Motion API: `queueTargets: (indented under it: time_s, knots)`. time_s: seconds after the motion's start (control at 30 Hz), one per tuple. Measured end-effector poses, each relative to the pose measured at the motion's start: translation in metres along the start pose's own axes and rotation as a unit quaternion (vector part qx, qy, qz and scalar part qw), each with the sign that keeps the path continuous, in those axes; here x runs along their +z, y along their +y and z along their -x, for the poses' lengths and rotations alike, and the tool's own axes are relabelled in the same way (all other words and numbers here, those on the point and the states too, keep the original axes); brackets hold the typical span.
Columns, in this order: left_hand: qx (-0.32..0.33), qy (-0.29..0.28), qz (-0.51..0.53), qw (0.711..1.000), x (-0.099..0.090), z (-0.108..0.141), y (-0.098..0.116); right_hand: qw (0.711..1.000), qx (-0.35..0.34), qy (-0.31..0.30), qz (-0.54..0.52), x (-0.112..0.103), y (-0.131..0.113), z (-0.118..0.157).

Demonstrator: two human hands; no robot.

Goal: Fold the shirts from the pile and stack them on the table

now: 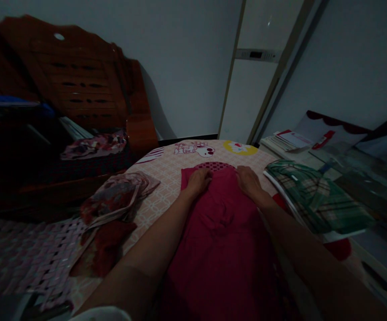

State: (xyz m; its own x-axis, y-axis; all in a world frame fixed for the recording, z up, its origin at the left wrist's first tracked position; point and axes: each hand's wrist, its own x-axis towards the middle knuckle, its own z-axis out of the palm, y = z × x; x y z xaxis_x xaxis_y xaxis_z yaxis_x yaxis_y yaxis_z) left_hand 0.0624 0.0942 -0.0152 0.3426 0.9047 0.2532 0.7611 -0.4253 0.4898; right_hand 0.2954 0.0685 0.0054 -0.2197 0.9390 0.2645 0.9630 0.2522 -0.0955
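A deep pink garment (226, 254) lies lengthwise on the cloth-covered round table (169, 169), with a bunched fold near its middle. At its far left corner my left hand (200, 180) has curled fingers closed on the fabric. My right hand (247, 179) grips the far right edge, its fingertips partly hidden. Between the hands, a dotted pink strip (215, 166) shows just beyond the garment's far edge. The near end of the garment runs out of view at the bottom.
A crumpled patterned cloth (113, 205) lies to the left, a folded green plaid fabric (317, 196) to the right. A wooden bench (76, 84) and a woven seat (29, 258) stand left. Papers (290, 139) lie on the right-hand cabinet; a tall white unit (250, 89) stands behind.
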Motion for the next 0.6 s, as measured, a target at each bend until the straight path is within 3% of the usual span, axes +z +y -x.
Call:
queueTargets:
  time_s: [0.07, 0.23, 0.4, 0.6]
  knots:
    - [-0.003, -0.001, 0.002, 1.000, 0.001, 0.000, 0.000, 0.998, -0.037, 0.016, -0.040, 0.013, -0.007, 0.015]
    - [-0.004, 0.003, -0.004, 1.000, 0.001, 0.000, -0.002, 0.996, -0.011, -0.023, -0.089, 0.034, -0.003, 0.025]
    - [-0.001, -0.015, -0.027, 1.000, -0.006, -0.001, 0.002, 0.995, -0.025, -0.078, -0.061, 0.016, -0.010, 0.032]
    - [0.028, -0.104, -0.048, 0.993, -0.029, -0.001, 0.016, 0.988, -0.038, -0.134, -0.059, 0.006, -0.032, 0.068]
